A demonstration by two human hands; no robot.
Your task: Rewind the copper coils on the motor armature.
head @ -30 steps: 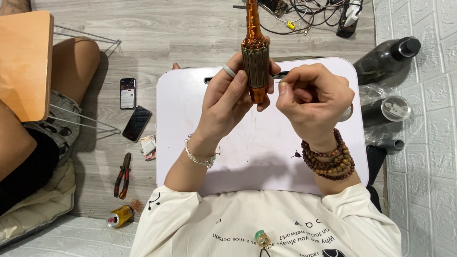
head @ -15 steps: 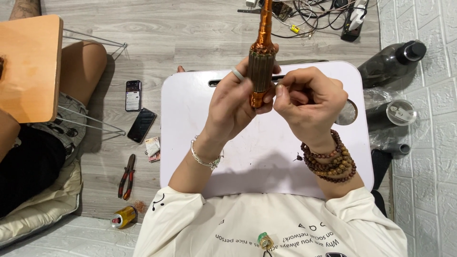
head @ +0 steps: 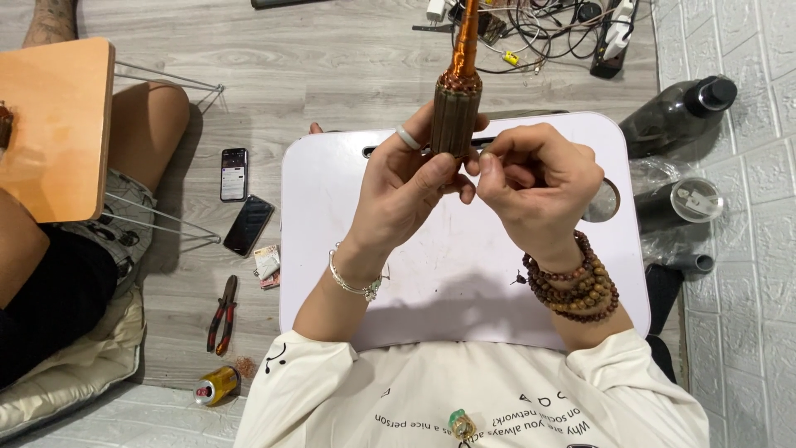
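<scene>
Upright, the motor rotor [head: 455, 116] sits pinched between left fingers [head: 414, 158] and right fingers [head: 489, 170].

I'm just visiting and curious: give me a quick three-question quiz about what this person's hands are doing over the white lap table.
1. True or false: the left hand holds the motor armature upright above the white lap table.
2. Which tool lies on the floor left of the table?
A. hammer
B. red-handled pliers
C. scissors
3. What does the right hand do at the armature's side?

Key:
1. True.
2. B.
3. Its fingertips pinch at the lower part of the armature; what they pinch is too small to tell.
</scene>
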